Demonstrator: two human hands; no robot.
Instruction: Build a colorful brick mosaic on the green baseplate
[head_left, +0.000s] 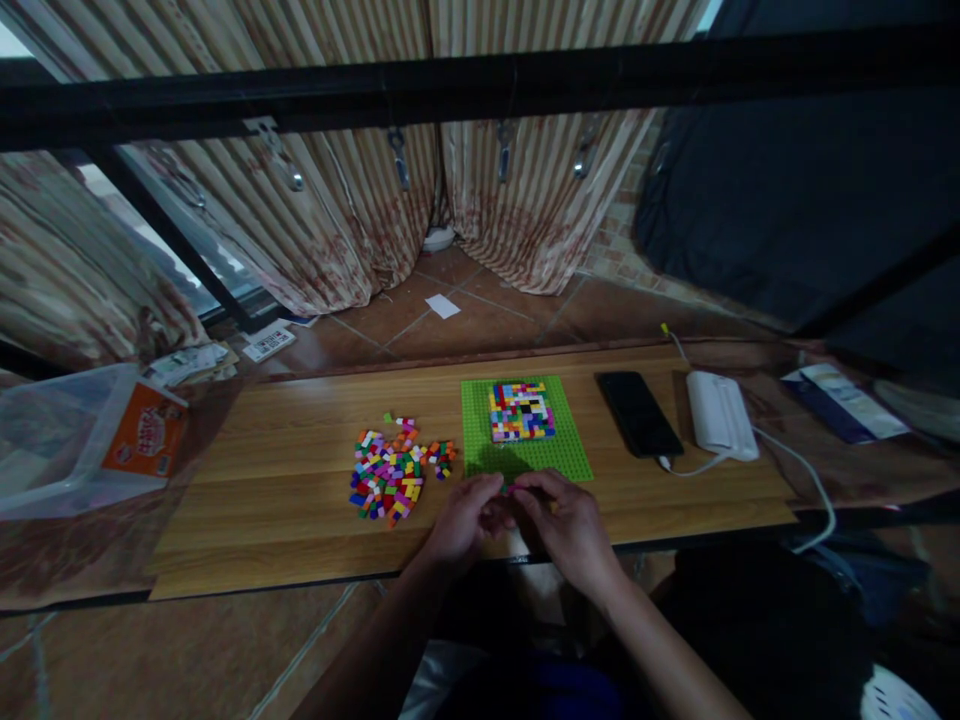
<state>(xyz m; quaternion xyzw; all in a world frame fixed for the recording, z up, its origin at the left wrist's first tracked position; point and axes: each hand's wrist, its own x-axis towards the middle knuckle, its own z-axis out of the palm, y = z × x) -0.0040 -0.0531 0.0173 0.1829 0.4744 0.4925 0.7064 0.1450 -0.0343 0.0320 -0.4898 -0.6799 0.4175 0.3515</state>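
My left hand (463,520) and my right hand (564,523) meet near the front edge of the wooden table (300,530), fingers pinched together around a small piece that looks pink or red (510,491); I cannot make it out. Just beyond them lies a green baseplate (480,440) with a multicoloured patch of small bricks (522,411) pressed onto its far half. To the left of the plate lies a loose pile of small coloured bricks (391,472).
A black phone (637,413) and a white power bank (720,415) with a white cable lie right of the plate. A clear plastic box (67,440) with an orange label sits at the left end. Striped curtains and a black bar stand behind.
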